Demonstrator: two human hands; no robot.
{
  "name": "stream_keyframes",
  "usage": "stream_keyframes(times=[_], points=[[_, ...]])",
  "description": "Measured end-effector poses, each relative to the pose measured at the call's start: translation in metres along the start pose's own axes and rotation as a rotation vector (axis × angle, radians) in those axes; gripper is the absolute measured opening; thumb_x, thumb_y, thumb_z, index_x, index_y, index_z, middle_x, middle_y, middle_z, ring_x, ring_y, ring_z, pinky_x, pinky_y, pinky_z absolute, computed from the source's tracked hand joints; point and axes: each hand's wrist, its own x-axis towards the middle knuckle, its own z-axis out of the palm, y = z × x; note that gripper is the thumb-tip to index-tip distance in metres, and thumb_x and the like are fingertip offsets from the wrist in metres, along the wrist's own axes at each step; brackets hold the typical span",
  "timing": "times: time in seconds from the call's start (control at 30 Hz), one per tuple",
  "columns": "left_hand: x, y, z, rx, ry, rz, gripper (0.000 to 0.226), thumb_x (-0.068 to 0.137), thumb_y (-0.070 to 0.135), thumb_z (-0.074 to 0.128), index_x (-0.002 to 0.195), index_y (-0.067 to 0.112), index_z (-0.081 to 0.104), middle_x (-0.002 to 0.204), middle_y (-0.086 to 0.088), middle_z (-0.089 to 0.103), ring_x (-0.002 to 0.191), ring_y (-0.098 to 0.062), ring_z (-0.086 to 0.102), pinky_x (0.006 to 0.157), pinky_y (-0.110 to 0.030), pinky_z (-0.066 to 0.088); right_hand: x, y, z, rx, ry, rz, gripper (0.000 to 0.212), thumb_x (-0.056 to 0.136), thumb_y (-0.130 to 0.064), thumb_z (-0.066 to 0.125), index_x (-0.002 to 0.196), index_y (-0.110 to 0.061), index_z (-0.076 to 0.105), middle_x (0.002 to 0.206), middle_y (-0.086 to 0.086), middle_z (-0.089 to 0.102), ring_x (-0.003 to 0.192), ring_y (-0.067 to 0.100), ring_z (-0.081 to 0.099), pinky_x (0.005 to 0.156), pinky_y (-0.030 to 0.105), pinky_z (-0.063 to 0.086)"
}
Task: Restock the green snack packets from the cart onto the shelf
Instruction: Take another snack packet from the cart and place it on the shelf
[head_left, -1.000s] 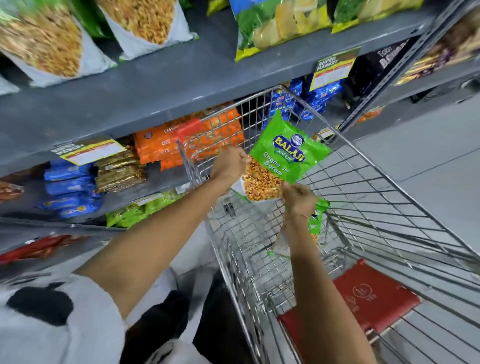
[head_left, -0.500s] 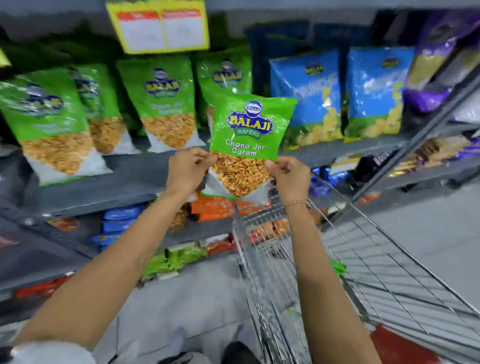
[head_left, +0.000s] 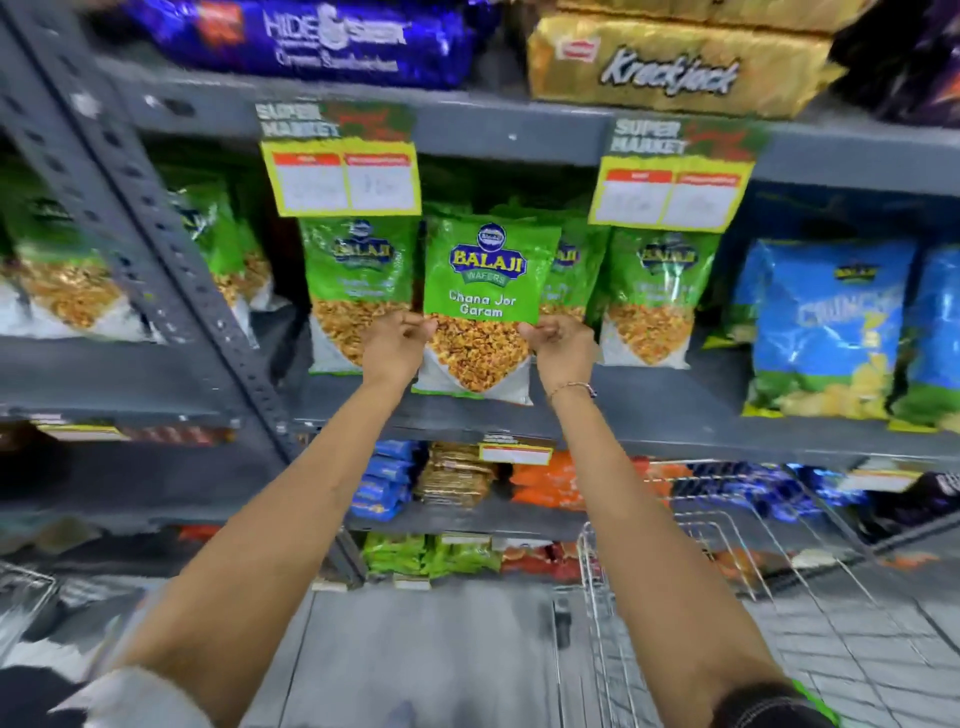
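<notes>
Both hands, left hand (head_left: 392, 345) and right hand (head_left: 563, 349), pinching green packet (head_left: 488, 291) at frame centre; could topple neighbouring packets (head_left: 358, 291) or slip off shelf (head_left: 649, 410) edge

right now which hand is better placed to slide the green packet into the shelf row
Neither clearly: the left hand and right hand pinch opposite edges of the green packet, level. Its slot lies straight behind, between stocked packets, so probably push with both.
</notes>
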Motion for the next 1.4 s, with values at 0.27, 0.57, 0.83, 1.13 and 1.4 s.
stream_keyframes(times=[0.27,0.57,0.83,1.13,1.4], points=[[0.024,-0.002,0.011,-0.009,0.026,-0.016,0.027,0.087,0.021,0.063,0.101,-0.001,0.069,0.108,-0.018,0.071,0.101,-0.031,0.065,0.094,-0.040,0.050,0.017,-0.012,0.009,-0.098,-0.036,0.021,0.029,0.075,-0.020,0.074,0.093,0.002,0.068,0.093,0.022,0.073,0.090,0.025,0.064,0.091,0.041,0.050],[0.034,-0.019,0.022,0.045,-0.017,-0.060,0.031,0.089,0.022,0.061,0.110,0.001,0.065,0.115,-0.015,0.069,0.106,-0.027,0.063,0.093,-0.032,0.046,0.020,0.003,0.013,-0.286,-0.163,-0.008,0.027,0.078,-0.024,0.068,0.057,-0.022,0.052,0.056,-0.005,0.053,0.062,0.011,0.048,0.065,0.022,0.027],[0.021,-0.021,0.020,0.088,0.113,0.025,0.033,0.088,0.025,0.061,0.106,-0.002,0.061,0.101,-0.016,0.073,0.098,-0.026,0.067,0.079,-0.024,0.046,0.013,0.010,0.002,-0.120,-0.142,0.020,0.018,0.080,-0.026,0.069,0.088,-0.010,0.068,0.090,0.009,0.072,0.081,0.013,0.061,0.085,0.033,0.050],[-0.057,0.008,0.102,-0.061,-0.199,0.234,0.023,0.094,0.026,0.051,0.090,0.005,0.061,0.075,-0.012,0.067,0.055,0.003,0.063,0.066,-0.032,0.054,-0.040,0.050,-0.080,-0.145,-0.030,0.017,0.018,0.088,-0.023,0.059,0.092,-0.006,0.064,0.082,0.006,0.066,0.076,0.017,0.059,0.073,0.024,0.044],[-0.170,0.020,0.247,-0.010,-0.582,0.197,0.021,0.092,0.018,0.054,0.086,0.000,0.064,0.068,-0.006,0.063,0.053,-0.007,0.057,0.056,-0.012,0.044,-0.098,0.186,-0.223,-0.258,0.192,0.389,0.022,0.086,-0.020,0.061,0.088,0.001,0.064,0.087,0.024,0.070,0.083,0.032,0.064,0.078,0.038,0.045]])
